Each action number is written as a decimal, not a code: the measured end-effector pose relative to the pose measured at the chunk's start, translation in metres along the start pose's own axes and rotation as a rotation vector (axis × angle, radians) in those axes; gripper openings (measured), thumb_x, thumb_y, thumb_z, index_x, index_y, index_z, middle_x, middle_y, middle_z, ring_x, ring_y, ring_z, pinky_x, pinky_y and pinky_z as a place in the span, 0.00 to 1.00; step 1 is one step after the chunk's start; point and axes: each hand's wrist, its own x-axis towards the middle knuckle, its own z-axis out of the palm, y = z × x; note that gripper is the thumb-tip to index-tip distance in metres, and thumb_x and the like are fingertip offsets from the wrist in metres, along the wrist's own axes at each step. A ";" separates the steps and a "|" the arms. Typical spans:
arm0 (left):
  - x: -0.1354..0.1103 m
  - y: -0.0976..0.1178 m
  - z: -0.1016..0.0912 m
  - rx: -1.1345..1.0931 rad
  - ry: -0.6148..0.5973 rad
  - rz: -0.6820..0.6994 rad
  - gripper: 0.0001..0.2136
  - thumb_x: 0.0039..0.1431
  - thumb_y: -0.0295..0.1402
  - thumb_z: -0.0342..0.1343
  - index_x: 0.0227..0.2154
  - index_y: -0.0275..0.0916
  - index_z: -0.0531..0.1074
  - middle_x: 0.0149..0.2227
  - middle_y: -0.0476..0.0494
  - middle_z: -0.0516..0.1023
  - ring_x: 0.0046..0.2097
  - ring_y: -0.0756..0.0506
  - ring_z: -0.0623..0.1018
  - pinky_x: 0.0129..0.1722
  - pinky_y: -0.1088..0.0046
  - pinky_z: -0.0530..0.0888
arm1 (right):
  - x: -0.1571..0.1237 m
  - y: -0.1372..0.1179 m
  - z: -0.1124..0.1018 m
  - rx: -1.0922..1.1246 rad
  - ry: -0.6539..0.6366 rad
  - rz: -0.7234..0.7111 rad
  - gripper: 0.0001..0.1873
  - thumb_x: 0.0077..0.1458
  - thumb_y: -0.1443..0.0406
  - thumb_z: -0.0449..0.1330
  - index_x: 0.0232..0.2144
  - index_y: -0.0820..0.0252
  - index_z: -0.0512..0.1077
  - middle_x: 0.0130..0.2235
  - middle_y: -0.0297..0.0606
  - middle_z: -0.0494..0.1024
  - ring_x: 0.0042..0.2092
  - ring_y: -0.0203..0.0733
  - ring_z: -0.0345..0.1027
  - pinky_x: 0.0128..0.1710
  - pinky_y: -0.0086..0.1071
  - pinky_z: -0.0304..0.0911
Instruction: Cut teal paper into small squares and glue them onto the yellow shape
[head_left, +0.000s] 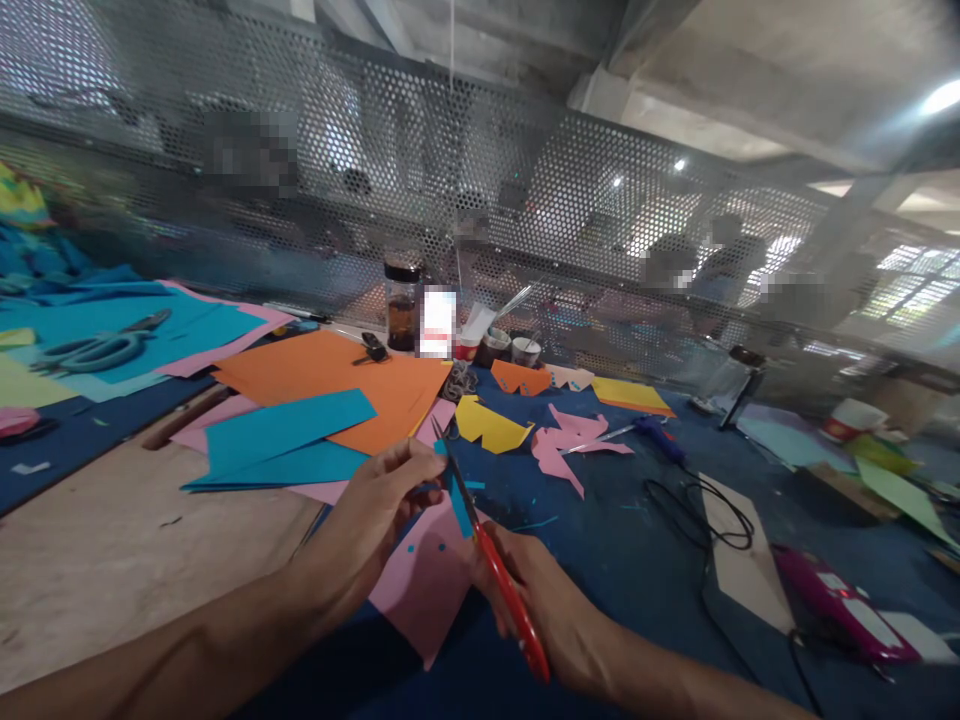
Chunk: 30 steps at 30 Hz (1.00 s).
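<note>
My left hand pinches a small strip of blue paper just above a pink sheet on the blue table cover. My right hand grips red-handled scissors, whose blades point up and away and close on the blue strip. Tiny blue offcuts lie on the pink sheet and on the cover around it.
Orange, blue, yellow and pink paper pieces lie ahead. Teal scissors rest at far left. A jar and small cups stand by a perforated metal screen. A black cable and a magenta tool lie right.
</note>
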 end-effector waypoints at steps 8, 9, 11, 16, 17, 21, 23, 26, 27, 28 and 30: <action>0.000 0.000 0.000 0.005 0.007 -0.022 0.12 0.47 0.34 0.68 0.20 0.41 0.68 0.26 0.52 0.67 0.31 0.48 0.68 0.33 0.72 0.69 | -0.002 -0.006 0.001 0.009 0.015 0.089 0.26 0.56 0.43 0.65 0.32 0.57 0.64 0.26 0.26 0.60 0.25 0.31 0.54 0.22 0.26 0.51; 0.000 -0.001 0.000 0.002 0.011 -0.025 0.12 0.46 0.34 0.69 0.20 0.41 0.68 0.26 0.52 0.67 0.31 0.48 0.67 0.33 0.72 0.69 | -0.002 -0.004 0.001 -0.004 0.013 0.084 0.26 0.56 0.43 0.66 0.33 0.57 0.65 0.26 0.26 0.60 0.24 0.31 0.54 0.21 0.26 0.51; 0.001 0.000 0.000 -0.006 0.017 -0.025 0.13 0.45 0.34 0.69 0.20 0.41 0.68 0.26 0.52 0.67 0.31 0.48 0.67 0.33 0.72 0.69 | 0.000 0.001 0.000 -0.008 0.005 0.085 0.26 0.57 0.42 0.64 0.33 0.57 0.65 0.25 0.26 0.61 0.24 0.31 0.54 0.21 0.25 0.52; 0.000 -0.001 0.000 -0.004 0.017 -0.007 0.13 0.45 0.34 0.70 0.20 0.41 0.68 0.25 0.52 0.66 0.31 0.48 0.67 0.34 0.71 0.69 | 0.005 0.015 -0.002 0.024 -0.008 0.054 0.27 0.59 0.40 0.61 0.33 0.57 0.64 0.26 0.27 0.60 0.25 0.31 0.54 0.21 0.24 0.55; 0.000 -0.001 0.000 -0.001 0.019 -0.006 0.13 0.46 0.34 0.69 0.20 0.41 0.68 0.26 0.52 0.66 0.31 0.48 0.67 0.34 0.71 0.69 | 0.004 0.015 -0.002 0.018 -0.003 0.053 0.27 0.58 0.40 0.62 0.34 0.57 0.65 0.27 0.27 0.60 0.25 0.30 0.54 0.22 0.24 0.56; 0.000 -0.001 0.000 0.005 0.020 -0.010 0.13 0.46 0.35 0.69 0.20 0.41 0.68 0.26 0.52 0.67 0.31 0.47 0.66 0.33 0.71 0.69 | 0.001 0.005 0.001 0.036 0.005 0.085 0.26 0.55 0.43 0.67 0.32 0.57 0.65 0.26 0.27 0.61 0.25 0.31 0.54 0.22 0.24 0.55; -0.001 0.000 0.001 0.006 0.018 -0.012 0.13 0.45 0.35 0.70 0.19 0.41 0.68 0.26 0.52 0.67 0.31 0.47 0.66 0.33 0.71 0.69 | 0.001 0.002 0.002 0.093 0.025 0.121 0.25 0.56 0.44 0.66 0.30 0.56 0.63 0.25 0.26 0.60 0.24 0.31 0.54 0.21 0.24 0.53; -0.001 0.001 0.001 0.012 0.014 -0.014 0.14 0.45 0.36 0.69 0.19 0.41 0.68 0.26 0.52 0.66 0.30 0.47 0.66 0.33 0.71 0.68 | 0.002 0.002 0.004 0.186 0.050 0.151 0.22 0.62 0.46 0.61 0.29 0.56 0.62 0.25 0.27 0.60 0.24 0.31 0.54 0.21 0.25 0.53; -0.001 0.000 0.001 0.015 0.014 -0.014 0.14 0.46 0.36 0.69 0.19 0.41 0.68 0.26 0.52 0.66 0.31 0.47 0.66 0.33 0.71 0.68 | 0.002 0.002 0.004 0.194 0.048 0.145 0.22 0.63 0.47 0.60 0.28 0.56 0.63 0.25 0.27 0.60 0.24 0.31 0.54 0.22 0.25 0.53; -0.001 0.000 0.001 0.016 0.015 -0.013 0.13 0.46 0.36 0.68 0.19 0.41 0.67 0.26 0.52 0.66 0.31 0.47 0.66 0.33 0.70 0.68 | 0.002 0.002 0.004 0.191 0.046 0.139 0.21 0.63 0.48 0.60 0.28 0.56 0.63 0.25 0.27 0.61 0.24 0.31 0.54 0.22 0.25 0.53; 0.000 -0.001 0.001 0.015 0.011 -0.012 0.13 0.47 0.35 0.68 0.20 0.41 0.67 0.27 0.51 0.67 0.32 0.47 0.66 0.34 0.70 0.69 | 0.001 0.002 0.003 0.168 0.051 0.130 0.21 0.64 0.48 0.60 0.28 0.56 0.63 0.24 0.27 0.60 0.24 0.31 0.54 0.22 0.25 0.52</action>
